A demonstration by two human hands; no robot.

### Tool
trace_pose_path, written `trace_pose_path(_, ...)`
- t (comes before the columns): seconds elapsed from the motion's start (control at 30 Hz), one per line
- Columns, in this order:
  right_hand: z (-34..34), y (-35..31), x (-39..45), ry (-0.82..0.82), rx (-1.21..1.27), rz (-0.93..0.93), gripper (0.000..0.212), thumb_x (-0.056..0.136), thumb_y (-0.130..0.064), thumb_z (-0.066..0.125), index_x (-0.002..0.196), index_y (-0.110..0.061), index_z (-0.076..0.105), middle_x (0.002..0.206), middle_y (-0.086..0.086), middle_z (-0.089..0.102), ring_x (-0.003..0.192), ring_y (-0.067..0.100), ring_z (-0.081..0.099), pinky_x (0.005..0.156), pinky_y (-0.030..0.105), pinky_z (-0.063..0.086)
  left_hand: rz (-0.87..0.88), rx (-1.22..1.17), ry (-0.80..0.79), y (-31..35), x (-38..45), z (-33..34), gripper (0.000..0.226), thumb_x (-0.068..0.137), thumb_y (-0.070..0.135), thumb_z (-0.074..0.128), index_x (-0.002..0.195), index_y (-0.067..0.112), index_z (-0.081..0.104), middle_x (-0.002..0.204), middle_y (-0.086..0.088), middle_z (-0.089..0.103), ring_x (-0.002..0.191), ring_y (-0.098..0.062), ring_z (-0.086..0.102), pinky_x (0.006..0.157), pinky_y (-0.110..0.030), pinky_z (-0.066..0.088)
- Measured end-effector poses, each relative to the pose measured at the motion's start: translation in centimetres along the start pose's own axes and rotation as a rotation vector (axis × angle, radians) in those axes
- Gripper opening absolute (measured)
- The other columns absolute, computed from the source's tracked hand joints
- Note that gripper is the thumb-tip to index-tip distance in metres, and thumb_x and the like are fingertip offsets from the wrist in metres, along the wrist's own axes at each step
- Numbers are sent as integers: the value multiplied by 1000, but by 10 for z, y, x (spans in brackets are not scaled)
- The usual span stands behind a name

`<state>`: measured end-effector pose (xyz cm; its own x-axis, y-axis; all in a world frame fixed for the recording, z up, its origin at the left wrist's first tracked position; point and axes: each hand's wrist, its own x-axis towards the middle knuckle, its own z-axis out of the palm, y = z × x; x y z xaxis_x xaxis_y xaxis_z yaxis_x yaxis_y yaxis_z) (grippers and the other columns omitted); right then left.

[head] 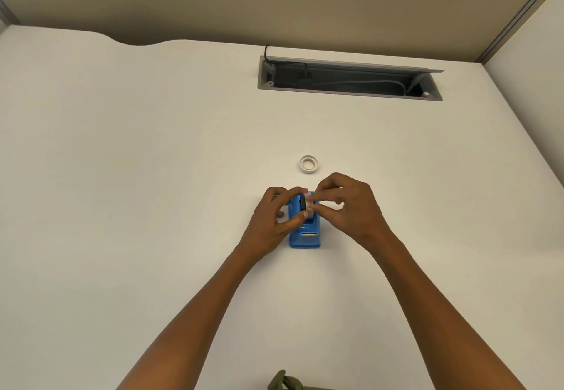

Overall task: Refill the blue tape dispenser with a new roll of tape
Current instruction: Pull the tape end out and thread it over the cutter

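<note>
Here both hands (308, 206) pinch apparently tape roll (306, 203) directly over blue dispenser (305, 235).

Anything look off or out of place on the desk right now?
Nothing damaged or spilled. A white ring lies loose on the desk behind the blue dispenser, and the cable hatch stands open. Both hands hold the tape roll at the dispenser.
</note>
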<state>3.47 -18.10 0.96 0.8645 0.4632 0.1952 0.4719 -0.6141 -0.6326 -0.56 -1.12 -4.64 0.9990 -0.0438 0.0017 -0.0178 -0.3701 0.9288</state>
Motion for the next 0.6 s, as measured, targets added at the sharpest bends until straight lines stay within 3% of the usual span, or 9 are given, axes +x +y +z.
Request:
trace_pose_path(0.13,0,-3,0,3,-123,-82,8,74,-16,72,81,-14,76,80,4,69,76,23,62,62,34,50,-6,-9,1,-1,-1,1,47,84,33,63,121,50,39,115,7,45,105,-7,51,78,-9,43)
trace_pose_path(0.27,0,-7,0,14,-166,-67,6,74,-19,71,79,-16,74,79,1,69,76,22,60,60,30,45,-4,-19,4,-1,-2,0,52,81,35,66,123,50,39,115,8,46,105,-5,51,80,-5,42)
trace_pose_path(0.43,0,-8,1,30,-243,-73,5,75,-21,70,79,-17,72,82,0,66,77,21,57,62,25,37,11,-11,31,3,0,-1,43,77,41,67,109,56,42,111,7,48,98,0,52,75,-2,41)
trace_pose_path(0.6,1,-11,2,8,-301,-120,4,76,-17,69,78,-15,67,88,2,62,81,21,55,62,28,40,1,-7,37,4,0,-2,41,78,39,67,109,51,43,110,7,48,97,-4,52,74,-2,42)
